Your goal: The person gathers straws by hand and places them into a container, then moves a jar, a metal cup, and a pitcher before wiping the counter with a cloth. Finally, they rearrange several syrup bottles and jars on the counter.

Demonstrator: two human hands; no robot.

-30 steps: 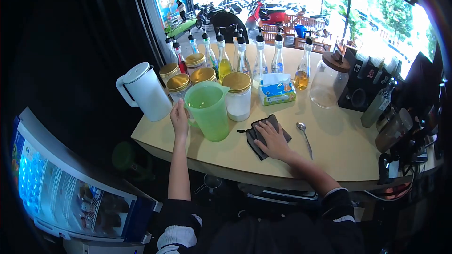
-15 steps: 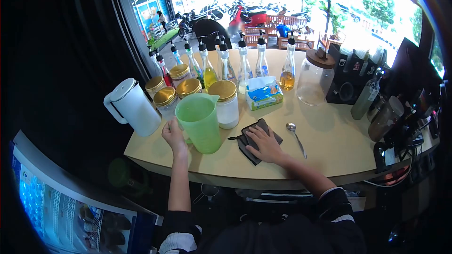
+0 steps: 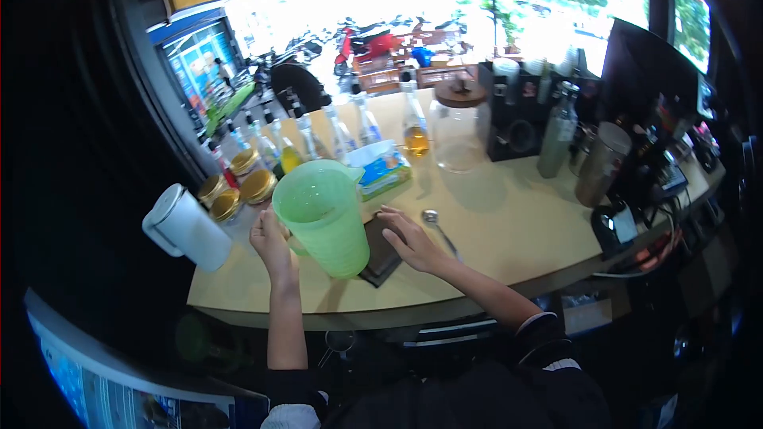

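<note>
My left hand (image 3: 272,245) is closed on the handle side of a green pitcher (image 3: 322,222), which is held upright above the counter's front part. Right of the pitcher, my right hand (image 3: 412,242) has its fingers spread, over the edge of a dark folded cloth (image 3: 383,250); whether it touches the cloth cannot be told. The pitcher hides part of the cloth. A metal spoon (image 3: 442,233) lies to the right of that hand.
A white jug (image 3: 187,226) stands at the left of the counter (image 3: 509,230). Gold-lidded jars (image 3: 257,186), pump bottles, a tissue pack (image 3: 381,169) and a wooden-lidded glass jar (image 3: 458,131) stand behind. At the right are a bottle (image 3: 559,133), a tumbler (image 3: 604,165) and a dark monitor.
The view has turned to the right. The green pitcher has moved right relative to the counter and now covers part of the cloth. My right hand has shifted off the cloth's middle toward its right edge.
</note>
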